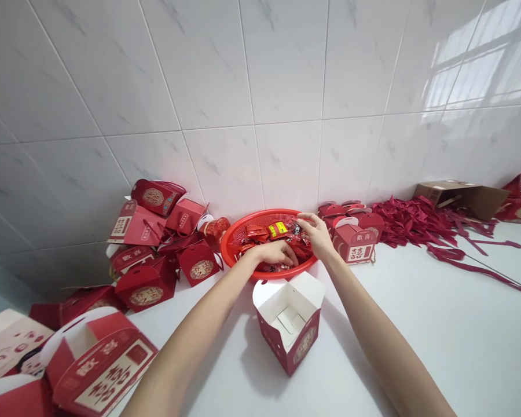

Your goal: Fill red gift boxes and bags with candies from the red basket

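A red plastic basket (pixel 231 231) stands against the wall, holding wrapped sweets (pixel 257 233) and a red packet with a yellow label (pixel 278 230). My left hand (pixel 278 252) is down inside it, its fingers bent and closed among the sweets; what they grip is hidden. Over the basket's right rim is my right hand (pixel 316 233), fingers apart and stretched toward a dark-wrapped sweet (pixel 296 230). Between my forearms, in front of the basket, an open red gift box (pixel 290 341) stands upright. Its white inside shows folded bottom flaps and no sweets.
Several red gift boxes (pixel 147 289) are piled on the left, with a larger open one (pixel 104 365) nearest me. More boxes (pixel 355 243) stand right of the basket. Beyond them lie dark red ribbons (pixel 402 220) and a cardboard box (pixel 464 194) on the white table (pixel 451 324).
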Motion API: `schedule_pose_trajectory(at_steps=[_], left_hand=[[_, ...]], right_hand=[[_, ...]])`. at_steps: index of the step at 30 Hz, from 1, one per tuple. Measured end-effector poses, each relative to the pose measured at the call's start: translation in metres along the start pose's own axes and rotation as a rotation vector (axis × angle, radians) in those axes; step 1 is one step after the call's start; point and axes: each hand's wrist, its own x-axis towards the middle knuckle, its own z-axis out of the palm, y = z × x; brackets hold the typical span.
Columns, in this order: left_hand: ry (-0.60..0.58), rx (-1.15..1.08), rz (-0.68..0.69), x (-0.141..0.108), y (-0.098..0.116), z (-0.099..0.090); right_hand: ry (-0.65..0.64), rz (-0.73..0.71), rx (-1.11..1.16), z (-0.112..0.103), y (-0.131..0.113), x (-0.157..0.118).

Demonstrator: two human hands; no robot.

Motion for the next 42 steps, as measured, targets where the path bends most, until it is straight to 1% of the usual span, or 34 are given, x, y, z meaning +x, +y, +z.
schedule_pose_trajectory(at_steps=[3,5,8,11,13,17,21,23,26,28,29,31,33,35,37,39,42], left_hand=[[0.158,-0.109,0.107,0.003,-0.003,-0.002],[0.226,-0.158,0.138,0.004,-0.004,-0.003],[0.352,-0.148,0.148,0.006,-0.004,-0.005],[0.531,-0.071,0.163,0.008,-0.006,-0.007],[0.623,-0.041,0.145,0.009,-0.007,-0.009],[0.753,-0.049,0.100,0.011,-0.006,-0.011],[0.863,-0.076,0.133,0.008,-0.003,-0.011],[0.886,-0.101,0.172,0.006,-0.001,-0.009],[0.866,-0.141,0.230,0.007,0.002,-0.007],[0.873,-0.167,0.242,0.008,0.004,-0.009],[0.881,-0.176,0.222,0.007,0.003,-0.011],[0.860,-0.135,0.103,0.004,0.000,-0.019],[0.773,-0.040,-0.058,-0.005,-0.009,-0.030],[0.690,0.058,-0.172,-0.020,-0.021,-0.040],[0.669,0.135,-0.244,-0.035,-0.033,-0.049],[0.671,0.216,-0.315,-0.044,-0.042,-0.052],[0.651,0.297,-0.389,-0.042,-0.046,-0.048]], right_hand=[[-0.005,-0.015,-0.005,0.000,0.000,0.000],[-0.006,-0.022,-0.011,0.000,0.000,0.000],[-0.005,-0.015,-0.004,-0.001,0.000,0.000],[-0.026,-0.006,0.005,-0.001,0.000,0.000],[-0.052,-0.014,0.002,-0.001,0.001,0.001],[-0.117,-0.036,-0.059,0.000,0.004,0.002],[-0.179,-0.013,-0.187,0.002,0.007,0.001],[-0.214,-0.007,-0.243,0.003,0.007,-0.001],[-0.274,-0.037,-0.260,0.002,0.005,-0.003],[-0.263,-0.071,-0.237,0.002,0.003,-0.004],[-0.240,-0.083,-0.222,0.002,0.002,-0.004],[-0.197,-0.086,-0.197,0.002,0.001,-0.004],[-0.183,-0.072,-0.186,0.003,0.000,-0.003],[-0.192,-0.053,-0.183,0.004,0.000,-0.002],[-0.204,-0.036,-0.170,0.005,0.000,-0.001],[-0.221,-0.011,-0.150,0.005,0.000,-0.001],[-0.228,0.017,-0.135,0.006,0.001,-0.001]])
